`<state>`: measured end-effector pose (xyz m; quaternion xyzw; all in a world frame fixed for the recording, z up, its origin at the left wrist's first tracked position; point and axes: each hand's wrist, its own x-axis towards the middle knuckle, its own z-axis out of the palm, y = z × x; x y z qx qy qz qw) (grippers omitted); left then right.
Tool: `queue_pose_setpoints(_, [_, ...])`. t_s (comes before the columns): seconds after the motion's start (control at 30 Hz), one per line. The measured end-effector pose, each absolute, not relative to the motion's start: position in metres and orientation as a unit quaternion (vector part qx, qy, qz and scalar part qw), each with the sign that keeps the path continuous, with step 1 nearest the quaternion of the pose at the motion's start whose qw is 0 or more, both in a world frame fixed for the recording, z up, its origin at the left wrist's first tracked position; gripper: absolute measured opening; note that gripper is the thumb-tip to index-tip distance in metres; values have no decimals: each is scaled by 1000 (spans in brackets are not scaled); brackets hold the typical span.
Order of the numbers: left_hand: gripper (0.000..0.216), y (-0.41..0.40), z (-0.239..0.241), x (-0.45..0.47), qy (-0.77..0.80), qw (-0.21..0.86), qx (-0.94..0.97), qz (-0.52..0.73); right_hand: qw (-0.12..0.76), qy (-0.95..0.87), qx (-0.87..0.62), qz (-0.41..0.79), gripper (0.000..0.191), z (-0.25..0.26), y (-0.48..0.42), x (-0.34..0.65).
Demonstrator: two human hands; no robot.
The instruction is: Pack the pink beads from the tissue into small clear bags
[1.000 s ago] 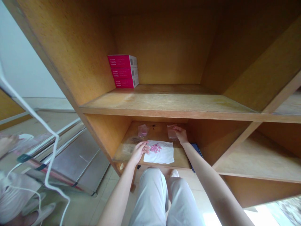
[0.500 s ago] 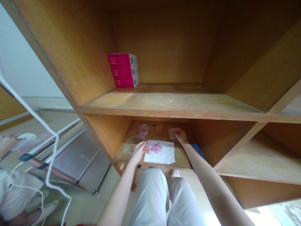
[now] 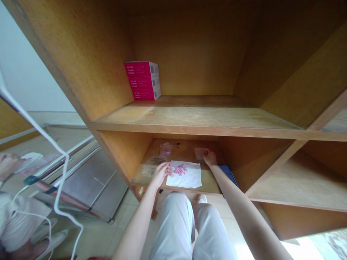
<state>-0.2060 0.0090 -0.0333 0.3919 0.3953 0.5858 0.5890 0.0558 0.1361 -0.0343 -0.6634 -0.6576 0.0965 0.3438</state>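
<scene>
Knees (image 3: 189,231): light trousers, nearest the camera, below both hands and in front of the shelf edge.
Left hand (image 3: 162,171): lies flat on the lower shelf (image 3: 146,172), fingers loosely spread and closed on nothing; fingertips touch the left edge of the white sheet.
White sheet (image 3: 189,177): flat on the shelf, directly right of the left hand and nearer than the right hand.
Pink beads (image 3: 180,169): small cluster on the sheet's far-left part, just beside the left fingertips; not touched.
Phone (image 3: 227,172): dark blue, lying just right of the right wrist, near the shelf's right wall.
Right hand (image 3: 210,158): reaches deeper than the left, fingers curled down onto the clear bag; pinching or only pressing, cannot tell.
Clear bag (image 3: 200,153): small, at the right fingertips, just beyond the sheet's far edge.
Second bag (image 3: 165,149): small, pink contents, beyond the left hand, well left of the right hand; untouched.
Pink boxes (image 3: 142,81): stack of three on the upper shelf (image 3: 195,119), far above both hands, against the left wall.
White cable (image 3: 58,173): hangs well left of the left arm.
Other person's hand (image 3: 7,164): far left edge, well apart.
</scene>
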Motion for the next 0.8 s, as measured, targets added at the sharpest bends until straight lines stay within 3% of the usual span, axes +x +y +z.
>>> queue_pose_setpoints(0.13, [32,9,-34,-206,396,587,392,588,482,-629,-605,78,28,-24,122,41])
queue_pose_setpoints(0.3, [32,8,-34,-205,401,578,397,590,608,-599,-477,208,23,-20,91,7])
queue_pose_setpoints(0.43, [34,9,-34,-203,420,554,403,595,581,-563,-490,324,24,-32,73,-13])
queue_pose_setpoints(0.6, [27,11,-40,-200,477,488,427,594,575,-555,-505,327,21,-45,65,-18])
queue_pose_setpoints(0.8, [15,24,-43,-200,611,251,529,532,519,-620,-525,265,26,-53,66,-11])
